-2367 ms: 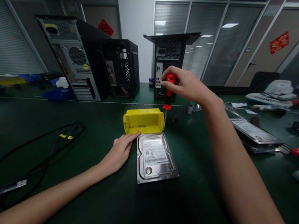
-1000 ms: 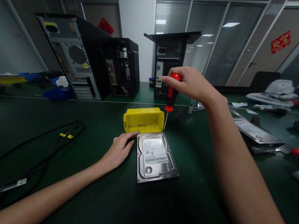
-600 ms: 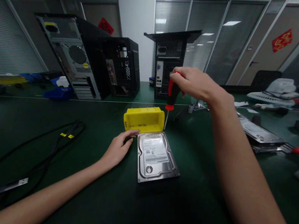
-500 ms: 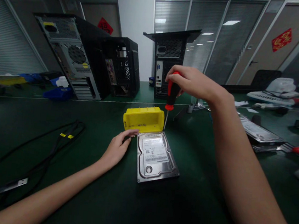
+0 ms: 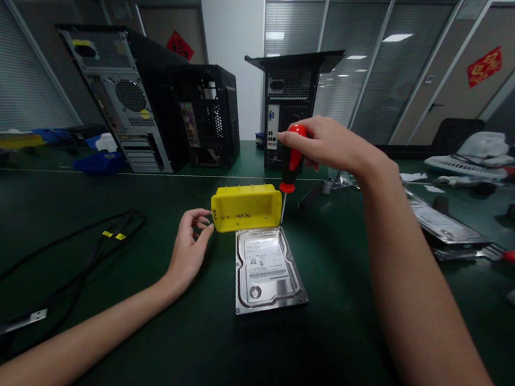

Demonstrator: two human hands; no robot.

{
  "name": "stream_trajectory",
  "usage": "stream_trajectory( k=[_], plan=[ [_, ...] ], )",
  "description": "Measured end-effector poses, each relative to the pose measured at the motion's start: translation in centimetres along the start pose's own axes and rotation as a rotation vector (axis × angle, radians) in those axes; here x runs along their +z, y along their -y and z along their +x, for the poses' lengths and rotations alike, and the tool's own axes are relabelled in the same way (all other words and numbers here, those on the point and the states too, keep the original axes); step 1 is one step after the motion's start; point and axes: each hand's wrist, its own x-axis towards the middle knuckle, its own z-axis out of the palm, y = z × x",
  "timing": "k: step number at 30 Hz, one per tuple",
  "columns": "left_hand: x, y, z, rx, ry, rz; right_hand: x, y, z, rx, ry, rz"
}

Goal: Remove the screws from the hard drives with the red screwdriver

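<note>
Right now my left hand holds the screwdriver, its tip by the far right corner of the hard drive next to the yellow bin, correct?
Not quite: your right hand holds the screwdriver, as the head view shows. Its tip is by the far right corner of the hard drive, next to the yellow bin.

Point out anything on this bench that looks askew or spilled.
The yellow bin appears tipped on its side, its mouth facing the camera, with small metal pieces inside. Behind, a black panel overhangs the computer case on both sides, as if laid loosely on top. I see no spill.
</note>
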Motion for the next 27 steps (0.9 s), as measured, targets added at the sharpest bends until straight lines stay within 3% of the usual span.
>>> stream_trajectory(
  k=[4, 7, 12, 17, 22, 27],
  plan=[
    [0.1, 0.3, 0.1, -0.024, 0.086, -0.004, 0.2, 0.1, 0.2, -0.01, -0.053, -0.088],
    [0.1, 0.5, 0.2, -0.03, 0.136, -0.011, 0.1, 0.2, 0.3, -0.026, -0.164, -0.147],
    [0.3, 0.7, 0.3, -0.038, 0.161, -0.049, -0.7, 0.5, -0.3, -0.074, -0.326, -0.012],
    [0.3, 0.8, 0.3, -0.032, 0.173, -0.041, -0.3, 0.7, -0.1, -0.119, -0.198, 0.096],
    [0.3, 0.7, 0.4, -0.03, 0.188, -0.036, 1.0, 0.8, 0.8, -0.195, 0.015, 0.005],
    [0.3, 0.4, 0.3, -0.051, 0.207, -0.027, 2.0, 1.2, 1.1, -0.246, 0.095, -0.076]
  ],
)
